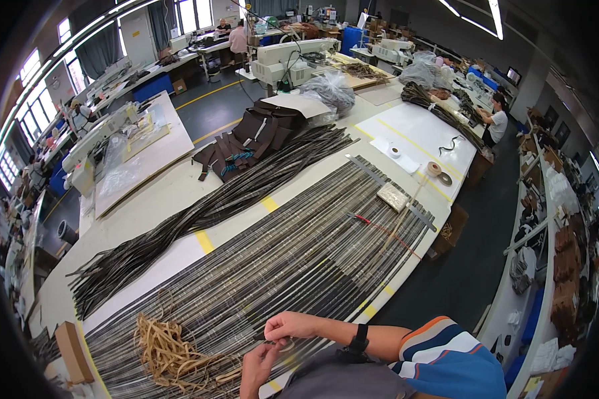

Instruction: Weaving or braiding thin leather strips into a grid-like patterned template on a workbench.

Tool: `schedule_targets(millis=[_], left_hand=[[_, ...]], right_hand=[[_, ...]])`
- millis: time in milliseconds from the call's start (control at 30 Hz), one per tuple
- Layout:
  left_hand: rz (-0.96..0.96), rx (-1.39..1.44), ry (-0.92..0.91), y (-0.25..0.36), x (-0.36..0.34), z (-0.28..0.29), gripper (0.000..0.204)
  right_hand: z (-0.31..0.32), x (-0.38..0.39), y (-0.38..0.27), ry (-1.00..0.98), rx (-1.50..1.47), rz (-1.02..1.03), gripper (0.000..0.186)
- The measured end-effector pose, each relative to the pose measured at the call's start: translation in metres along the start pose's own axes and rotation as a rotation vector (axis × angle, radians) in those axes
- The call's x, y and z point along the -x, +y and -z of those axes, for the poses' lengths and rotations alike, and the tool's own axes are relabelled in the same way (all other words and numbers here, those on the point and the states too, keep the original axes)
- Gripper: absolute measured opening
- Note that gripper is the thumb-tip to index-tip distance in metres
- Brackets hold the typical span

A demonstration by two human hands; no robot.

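Strips (293, 233) mostly lie side by side from 9 round to 1 o'clock of the hands, so that part looks well along to me, with the loose dark bundle (226, 193) at 11 and tan pile (163, 349) at 9 seemingly left over. Left hand (259, 362) and right hand (291, 326) are pinching what looks like a dark strip (262, 338). Table (236, 223) edge sits at 2 o'clock, floor (412, 306) beyond, so decent elbow room.

The strips (279, 239) are grey-black, the ribbons (163, 346) tan
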State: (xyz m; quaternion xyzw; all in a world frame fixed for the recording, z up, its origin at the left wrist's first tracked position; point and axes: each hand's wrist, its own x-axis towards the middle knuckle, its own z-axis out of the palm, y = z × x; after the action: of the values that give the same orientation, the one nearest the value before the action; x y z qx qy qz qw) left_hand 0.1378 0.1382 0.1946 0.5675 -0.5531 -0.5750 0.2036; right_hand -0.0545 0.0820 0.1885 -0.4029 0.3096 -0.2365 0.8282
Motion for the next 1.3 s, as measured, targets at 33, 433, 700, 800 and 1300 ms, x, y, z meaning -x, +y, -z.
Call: schedule_targets(millis=[33,433,700,800,1300], left_hand=[[0.004,-0.001,-0.003,-0.001,-0.001,0.000,0.024],[0.005,-0.001,-0.018,-0.009,-0.003,0.000,0.025],[0.004,-0.034,-0.040,-0.005,-0.003,0.001,0.024],[-0.026,-0.044,-0.039,-0.006,-0.003,0.001,0.023],[-0.032,-0.035,-0.036,-0.010,-0.005,0.000,0.022]], right_hand=[[0.000,0.000,0.001,-0.001,0.000,0.000,0.013],[0.002,-0.001,0.002,-0.018,0.008,0.002,0.014],[0.003,-0.001,0.003,-0.019,0.001,-0.001,0.014],[0.003,-0.002,0.004,-0.010,0.010,-0.008,0.014],[0.003,0.000,0.001,-0.017,0.023,-0.008,0.015]])
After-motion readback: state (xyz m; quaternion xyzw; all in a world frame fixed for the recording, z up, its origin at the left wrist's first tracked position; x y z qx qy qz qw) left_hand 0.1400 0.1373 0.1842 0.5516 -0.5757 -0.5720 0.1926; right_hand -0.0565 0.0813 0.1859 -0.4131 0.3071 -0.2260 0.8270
